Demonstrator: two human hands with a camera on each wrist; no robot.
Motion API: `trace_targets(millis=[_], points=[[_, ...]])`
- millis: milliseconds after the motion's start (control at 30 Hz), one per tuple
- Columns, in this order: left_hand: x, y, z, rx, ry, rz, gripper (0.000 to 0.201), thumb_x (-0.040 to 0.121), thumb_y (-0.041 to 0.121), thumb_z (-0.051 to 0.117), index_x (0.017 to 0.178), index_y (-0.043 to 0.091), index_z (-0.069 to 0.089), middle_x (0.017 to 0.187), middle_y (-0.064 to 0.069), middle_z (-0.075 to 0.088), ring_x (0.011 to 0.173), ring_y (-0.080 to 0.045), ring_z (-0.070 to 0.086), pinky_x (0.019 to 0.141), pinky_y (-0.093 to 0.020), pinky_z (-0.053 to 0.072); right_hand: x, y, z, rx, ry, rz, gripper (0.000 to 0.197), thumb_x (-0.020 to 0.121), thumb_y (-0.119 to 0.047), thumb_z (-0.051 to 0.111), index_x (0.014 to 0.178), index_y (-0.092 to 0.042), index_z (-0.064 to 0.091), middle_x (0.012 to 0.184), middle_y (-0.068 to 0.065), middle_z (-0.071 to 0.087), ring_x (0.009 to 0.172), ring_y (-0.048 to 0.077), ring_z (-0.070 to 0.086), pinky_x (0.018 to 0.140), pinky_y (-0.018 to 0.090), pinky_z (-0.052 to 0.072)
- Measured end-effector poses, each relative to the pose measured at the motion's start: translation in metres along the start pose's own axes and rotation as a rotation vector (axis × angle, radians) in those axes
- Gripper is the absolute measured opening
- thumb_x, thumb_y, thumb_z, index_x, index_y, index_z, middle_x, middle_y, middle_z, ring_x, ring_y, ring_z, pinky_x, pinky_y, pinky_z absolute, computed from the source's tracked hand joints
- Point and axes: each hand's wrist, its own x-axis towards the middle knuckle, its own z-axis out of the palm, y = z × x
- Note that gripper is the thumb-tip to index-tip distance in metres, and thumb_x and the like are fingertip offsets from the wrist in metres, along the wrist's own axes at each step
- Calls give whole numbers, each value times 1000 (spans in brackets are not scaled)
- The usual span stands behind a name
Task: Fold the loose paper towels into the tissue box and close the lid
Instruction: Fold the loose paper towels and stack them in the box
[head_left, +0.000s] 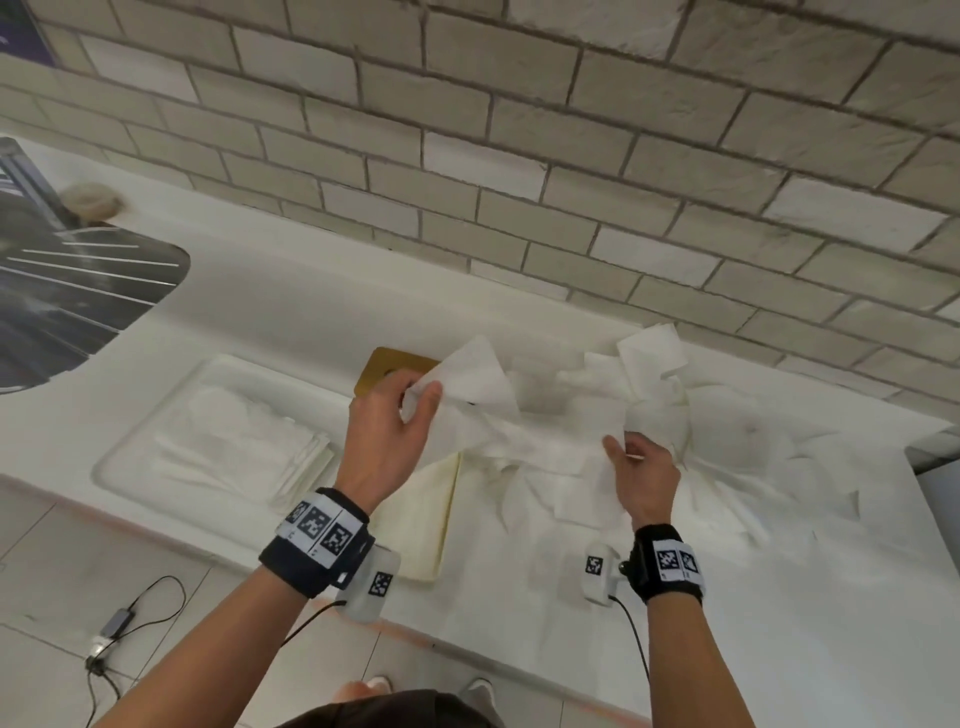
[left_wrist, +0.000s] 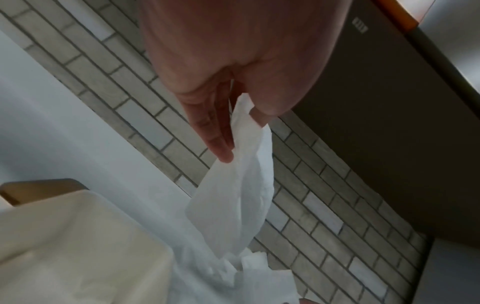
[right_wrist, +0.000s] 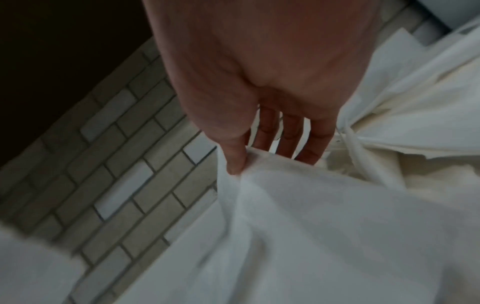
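Your left hand (head_left: 383, 441) pinched one corner of a thin, soft, creased white paper towel (head_left: 470, 387) between thumb and fingertips, and your right hand (head_left: 644, 480) pinched the same sheet's other edge, thumb on top, so the towel hung stretched and wrinkled between them above the counter. In the left wrist view the sheet (left_wrist: 233, 203) drooped from your fingers (left_wrist: 221, 144) in a limp, folded flap; in the right wrist view your thumb pressed a gathered fold of the towel (right_wrist: 298, 216) against your fingers (right_wrist: 288, 135). Below and to the right lay a heap of loose paper towels (head_left: 727, 457), crumpled and peaked, on the smooth white countertop (head_left: 291, 312). The cream tissue box (head_left: 421, 519) stood just under your left wrist, its gold-coloured lid (head_left: 387, 366) lying flat beyond your left hand. To the left sat a clear shallow tray (head_left: 156, 447) holding a neat stack of folded towels (head_left: 244, 447). Behind the counter rose a wall of rough grey-white brick tiles (head_left: 519, 130); a dark sink (head_left: 67, 291) showed at far left, and a cable and adapter (head_left: 117, 623) lay on the tiled floor.
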Motion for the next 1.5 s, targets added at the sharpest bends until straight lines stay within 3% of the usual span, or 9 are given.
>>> trace_targets(millis=[267, 400, 500, 567, 767, 1000, 1200, 1333, 1500], points=[[2, -19, -61, -53, 95, -23, 22, 102, 37, 70, 104, 16, 76, 120, 6, 69, 109, -11, 65, 89, -32, 53, -50, -94, -34, 141, 92, -293, 15, 111, -33, 58, 116, -22, 50, 93, 9, 68, 82, 21, 64, 77, 42, 51], [6, -26, -92, 15, 134, -37, 20, 105, 38, 65, 105, 18, 70, 97, 10, 70, 89, -11, 63, 72, -12, 41, -88, -152, -28, 365, -19, -349, 35, 109, -21, 63, 136, -33, 43, 120, 12, 71, 103, 29, 72, 90, 56, 61], [7, -38, -111, 20, 165, -46, 19, 106, 35, 65, 108, 16, 69, 99, 8, 72, 92, -14, 64, 76, -25, 43, -120, -180, -4, 598, -122, -379, 72, 104, -1, 67, 154, -38, 31, 162, -10, 45, 117, 23, 73, 102, 51, 60], [5, -48, -122, 19, 184, -62, 20, 105, 34, 65, 110, 15, 69, 102, 5, 73, 95, -19, 66, 81, -35, 47, -134, -180, 25, 625, -197, -346, 73, 102, 5, 66, 152, -36, 32, 154, -28, 48, 119, 19, 72, 99, 43, 62], [-4, -67, -149, 18, 163, -98, 13, 102, 33, 70, 109, 21, 70, 102, 6, 75, 97, -19, 69, 84, -41, 54, -148, -129, 132, -115, -387, -153, 28, 103, -5, 63, 125, -22, 66, 131, 0, 67, 126, 23, 64, 94, 19, 44], [-16, -67, -166, -63, 18, -91, 4, 100, 28, 73, 102, 25, 74, 100, 13, 77, 95, -5, 71, 77, -21, 55, -168, -119, 167, -452, -610, -125, 63, 94, 14, 53, 152, -4, 37, 150, 15, 41, 132, 33, 52, 113, 42, 46], [-16, -47, -168, -158, -151, -49, 4, 98, 22, 76, 97, 26, 75, 98, 12, 77, 94, -9, 72, 79, -20, 54, -173, -155, 122, -222, -576, -338, 90, 93, -15, 80, 163, -31, 27, 166, -3, 21, 141, 9, 39, 114, 26, 37], [-11, -26, -167, -267, -390, 9, 5, 93, 19, 79, 97, 21, 77, 104, 5, 79, 106, -14, 73, 92, -36, 59, -155, -177, 98, -4, -597, -563, 92, 79, 14, 63, 155, -36, 44, 162, -17, 36, 156, 0, 26, 130, 39, 31], [2, -6, -173, -157, -712, 290, 16, 96, 8, 75, 93, 23, 79, 122, 6, 74, 119, -21, 70, 95, -43, 60, -142, -176, 58, 266, -281, -497, 73, 76, 28, 37, 120, -20, 69, 137, -10, 70, 139, 9, 58, 118, 47, 47]])
